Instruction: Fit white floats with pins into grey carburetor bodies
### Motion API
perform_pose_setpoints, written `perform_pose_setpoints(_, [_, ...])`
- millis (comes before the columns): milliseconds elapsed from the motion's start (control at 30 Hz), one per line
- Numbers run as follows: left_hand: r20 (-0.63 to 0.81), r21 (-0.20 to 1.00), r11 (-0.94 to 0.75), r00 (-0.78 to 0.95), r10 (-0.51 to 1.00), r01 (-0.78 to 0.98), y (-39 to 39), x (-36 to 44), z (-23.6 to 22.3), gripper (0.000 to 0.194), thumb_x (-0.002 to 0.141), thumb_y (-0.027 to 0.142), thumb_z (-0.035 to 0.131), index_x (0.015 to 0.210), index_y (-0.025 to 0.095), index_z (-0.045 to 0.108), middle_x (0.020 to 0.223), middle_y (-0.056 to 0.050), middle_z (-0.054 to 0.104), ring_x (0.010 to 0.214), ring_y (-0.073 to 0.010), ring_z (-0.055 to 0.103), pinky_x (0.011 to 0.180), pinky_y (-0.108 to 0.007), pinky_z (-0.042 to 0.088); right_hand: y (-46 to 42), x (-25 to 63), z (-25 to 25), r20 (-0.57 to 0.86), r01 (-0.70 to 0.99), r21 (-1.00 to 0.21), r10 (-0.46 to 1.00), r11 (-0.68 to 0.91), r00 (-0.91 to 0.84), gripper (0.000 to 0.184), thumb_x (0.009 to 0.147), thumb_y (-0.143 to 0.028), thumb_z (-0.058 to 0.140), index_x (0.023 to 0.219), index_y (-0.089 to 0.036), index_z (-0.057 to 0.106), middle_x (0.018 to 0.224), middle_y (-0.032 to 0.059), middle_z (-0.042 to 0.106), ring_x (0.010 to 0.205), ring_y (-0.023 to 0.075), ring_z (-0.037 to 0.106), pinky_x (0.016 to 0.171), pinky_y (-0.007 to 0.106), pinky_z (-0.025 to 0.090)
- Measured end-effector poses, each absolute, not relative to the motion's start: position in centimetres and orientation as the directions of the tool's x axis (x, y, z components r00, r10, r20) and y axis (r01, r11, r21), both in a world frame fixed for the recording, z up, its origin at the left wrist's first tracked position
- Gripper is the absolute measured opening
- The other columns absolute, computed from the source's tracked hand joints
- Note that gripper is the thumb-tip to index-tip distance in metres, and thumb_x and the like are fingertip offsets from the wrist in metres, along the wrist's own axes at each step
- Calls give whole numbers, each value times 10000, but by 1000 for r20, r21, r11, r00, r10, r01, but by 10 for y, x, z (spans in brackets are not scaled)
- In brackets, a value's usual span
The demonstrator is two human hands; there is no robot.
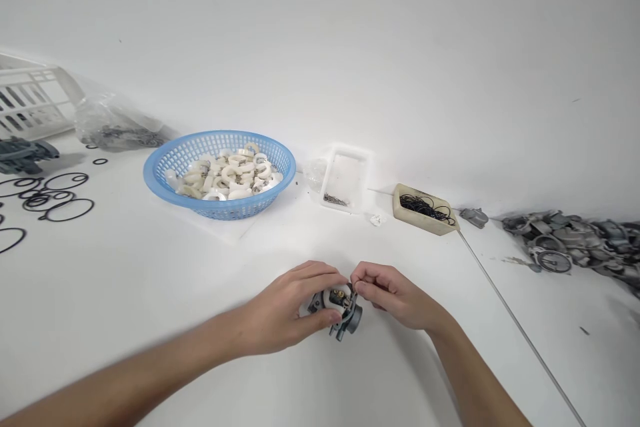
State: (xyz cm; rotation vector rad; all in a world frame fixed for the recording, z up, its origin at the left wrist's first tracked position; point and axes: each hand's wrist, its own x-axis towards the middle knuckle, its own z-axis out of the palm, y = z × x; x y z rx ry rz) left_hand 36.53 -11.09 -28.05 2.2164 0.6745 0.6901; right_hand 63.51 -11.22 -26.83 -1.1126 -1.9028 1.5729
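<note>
A grey metal carburetor (353, 320) rests on the white table, its upper side open and showing a white plastic float (329, 297) and small brass parts. My left hand (295, 307) grips the carburetor from the left, with the thumb near its front and the fingers over its back. At the carburetor's right edge is my right hand (383, 290), thumb and index finger pinched together. Whatever lies between those fingertips is too small to make out.
A blue basket (165, 197) of white floats stands back left, beside a white tray (350, 177) of small pins. A beige tray (425, 221) holds black rings. Carburetor parts (575, 240) are piled far right; O-rings (65, 197) and a plastic bag (120, 127) lie left. A thin rod (520, 327) crosses the right side.
</note>
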Motion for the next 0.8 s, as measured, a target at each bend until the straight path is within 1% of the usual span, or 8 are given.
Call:
perform_pose_setpoints(200, [284,746,-616,716,638,253,-112,364,-282,377,1061,339,644,1435,306,612,1334,-64,662,1222,-238,635,1046,-368,547,-111,637,-271,-160,301,-953,796,29,-583,358,1097,-535,567,985,-198,608,756,-55,374,646,118,302,586,277,253])
perform_pose_setpoints(367, [289,746,-615,710,642,253,-112,364,-283,384,1052,328,660,1433,299,626,1317,-71,670,1217,-244,641,1051,-372,549,-110,638,-273,-186,277,-961,777,-16,-602,359,1102,-553,548,1003,-209,581,751,-58,368,638,120,307,587,281,263])
perform_pose_setpoints(567, [277,752,-605,708,649,261,-112,364,-283,389,1054,365,660,1434,289,636,1339,-78,667,1247,-249,628,1066,-376,545,-111,637,-275,-192,245,-968,765,-47,-615,373,1102,-574,534,1000,-216,551,769,-52,379,644,124,324,600,282,291])
perform_pose_setpoints(733, [293,741,-621,710,641,255,-112,365,-282,374,1049,373,668,1410,278,658,1323,-84,684,1216,-252,646,1049,-379,552,-109,643,-271,-180,270,-962,806,-26,-564,366,1114,-565,504,979,-225,513,780,-46,382,647,128,336,604,281,306])
perform_pose_setpoints(800, [299,740,-622,704,644,255,-111,365,-282,378,1045,378,673,1409,279,660,1319,-87,688,1207,-257,651,1042,-385,556,-111,644,-266,-147,316,-948,840,31,-522,361,1123,-550,482,960,-228,502,771,-47,368,645,132,333,602,280,307])
